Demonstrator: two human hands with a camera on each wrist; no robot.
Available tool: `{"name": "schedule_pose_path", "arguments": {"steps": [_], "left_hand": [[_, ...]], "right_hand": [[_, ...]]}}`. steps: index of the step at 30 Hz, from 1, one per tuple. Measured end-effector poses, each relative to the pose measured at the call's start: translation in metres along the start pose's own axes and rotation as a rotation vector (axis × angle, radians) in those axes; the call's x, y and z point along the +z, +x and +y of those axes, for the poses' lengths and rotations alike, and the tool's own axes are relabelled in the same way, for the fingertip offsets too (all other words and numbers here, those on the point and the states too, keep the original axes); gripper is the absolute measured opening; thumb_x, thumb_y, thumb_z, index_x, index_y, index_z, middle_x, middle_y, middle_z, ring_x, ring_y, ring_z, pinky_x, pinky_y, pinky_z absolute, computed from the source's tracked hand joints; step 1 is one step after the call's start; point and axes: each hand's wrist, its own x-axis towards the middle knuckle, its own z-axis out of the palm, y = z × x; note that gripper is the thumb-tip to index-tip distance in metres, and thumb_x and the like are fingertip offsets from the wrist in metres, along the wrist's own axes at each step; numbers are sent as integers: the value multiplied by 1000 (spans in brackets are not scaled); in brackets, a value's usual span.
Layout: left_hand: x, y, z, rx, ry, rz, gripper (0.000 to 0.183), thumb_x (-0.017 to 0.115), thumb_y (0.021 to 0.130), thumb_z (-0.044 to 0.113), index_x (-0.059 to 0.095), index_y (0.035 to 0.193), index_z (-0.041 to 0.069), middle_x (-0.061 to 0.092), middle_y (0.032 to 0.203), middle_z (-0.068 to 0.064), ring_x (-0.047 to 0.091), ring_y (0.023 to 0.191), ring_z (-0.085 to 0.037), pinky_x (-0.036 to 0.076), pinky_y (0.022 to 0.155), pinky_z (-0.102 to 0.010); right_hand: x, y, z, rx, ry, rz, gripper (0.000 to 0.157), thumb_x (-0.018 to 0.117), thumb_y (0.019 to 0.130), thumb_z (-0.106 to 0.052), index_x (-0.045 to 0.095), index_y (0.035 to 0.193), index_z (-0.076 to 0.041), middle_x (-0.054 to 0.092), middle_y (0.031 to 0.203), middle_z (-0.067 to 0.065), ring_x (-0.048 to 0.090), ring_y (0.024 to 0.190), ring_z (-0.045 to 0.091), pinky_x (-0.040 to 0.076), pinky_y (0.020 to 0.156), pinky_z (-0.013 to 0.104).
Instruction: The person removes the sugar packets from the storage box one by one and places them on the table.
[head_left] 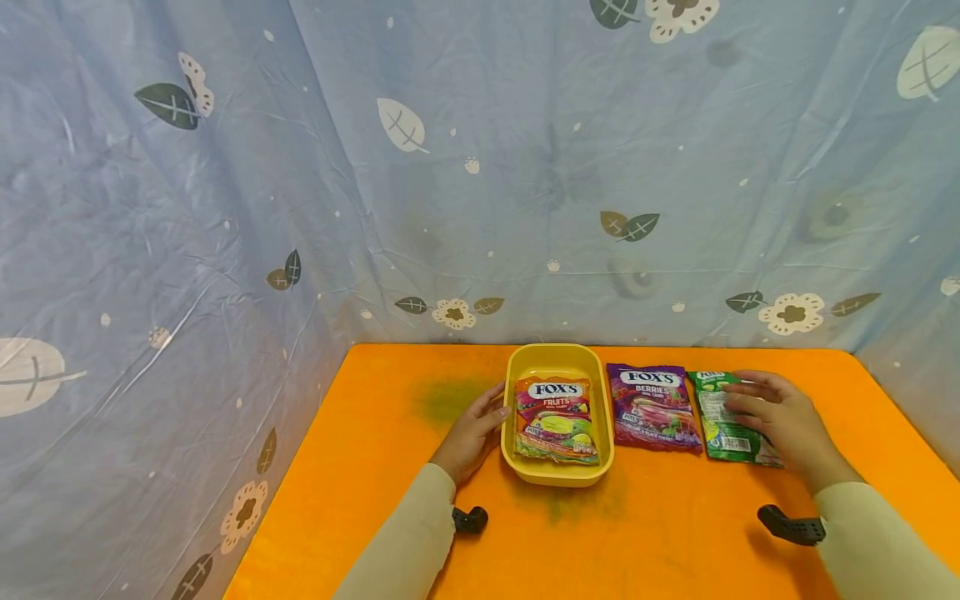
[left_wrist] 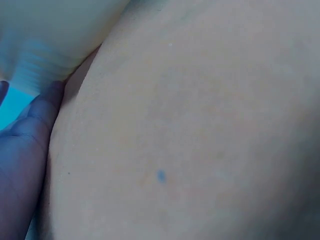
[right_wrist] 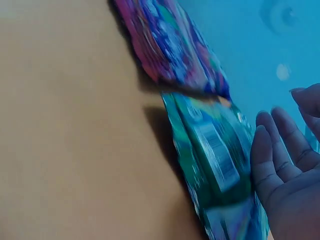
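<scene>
A yellow plastic tray (head_left: 558, 475) stands on the orange table, with an orange Fox's Fruits candy bag (head_left: 557, 421) lying inside it. At the tray's left wall, my left hand (head_left: 472, 429) rests its fingers against the outside near the rim. In the left wrist view the fingers (left_wrist: 42, 107) lie along the tray wall (left_wrist: 50, 35). My right hand (head_left: 780, 417) is over the right part of a green candy bag (head_left: 723, 417), fingers spread and loosely bent. That bag lies back side up, its barcode showing. The right wrist view has the fingers (right_wrist: 262, 150) alongside the green bag's edge.
A purple Fox's Berries candy bag (head_left: 652, 408) lies flat between the tray and the green bag. Behind the table hangs a blue curtain (head_left: 525, 208) with leaf and flower prints, which also runs along the left and right sides.
</scene>
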Motion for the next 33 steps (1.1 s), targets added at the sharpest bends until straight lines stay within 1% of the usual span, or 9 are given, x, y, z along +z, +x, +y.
{"name": "schedule_pose_path", "arguments": {"steps": [2,6,8,11,14,19,24,27,33], "left_hand": [[0,0,0,0,2,0,60,60,114,16,40,171,14,44,167,-18,51,146,-35,46,116,-47],[0,0,0,0,3,0,61,61,114,18,40,171,15,44,167,-18,51,146,-35,47,116,-47],[0,0,0,0,1,0,60,61,114,17,40,171,15,44,167,-18,51,147,-35,47,116,-47],[0,0,-1,1,-2,-2,60,60,114,17,40,171,15,44,167,-18,50,147,-35,47,116,-47],[0,0,-1,1,-2,-3,60,60,114,17,40,171,15,44,167,-18,50,147,-36,46,116,-48],[0,1,-1,-1,-1,2,59,59,115,16,41,170,15,44,167,-18,51,146,-36,46,116,-47],[0,1,-1,-2,4,2,59,60,114,17,41,170,15,44,167,-18,51,146,-35,46,116,-47],[-1,1,0,0,4,3,60,61,114,18,41,170,15,44,167,-18,51,146,-35,47,115,-47],[0,0,0,3,-1,1,60,61,114,18,41,170,16,45,166,-18,52,145,-35,47,115,-47]], "right_hand": [[6,2,-1,-13,-28,-23,34,65,112,-16,56,145,-13,72,121,-13,73,104,7,60,84,21],[20,6,-3,-24,-84,-44,35,63,113,-19,55,147,-14,71,124,-8,73,106,9,60,86,22],[28,8,-5,-18,-127,-50,39,63,114,-22,53,150,-13,69,128,-5,72,108,10,60,88,23],[42,11,-8,1,-182,-59,49,62,114,-27,47,156,-6,65,135,3,70,111,10,59,91,24],[56,14,-11,13,-190,-76,59,61,115,-28,40,161,2,61,143,15,69,114,11,60,92,28],[80,16,-20,18,-148,-109,60,61,115,-25,38,163,3,53,150,29,70,116,17,60,95,32],[102,16,-28,10,-113,-133,58,61,115,-22,39,161,3,52,151,31,71,119,26,59,98,37],[114,18,-31,13,-102,-138,58,62,114,-23,41,161,2,53,150,29,70,122,30,58,100,40],[135,20,-36,33,-100,-147,58,66,112,-25,44,160,-1,55,151,25,63,131,38,57,102,38]]}}
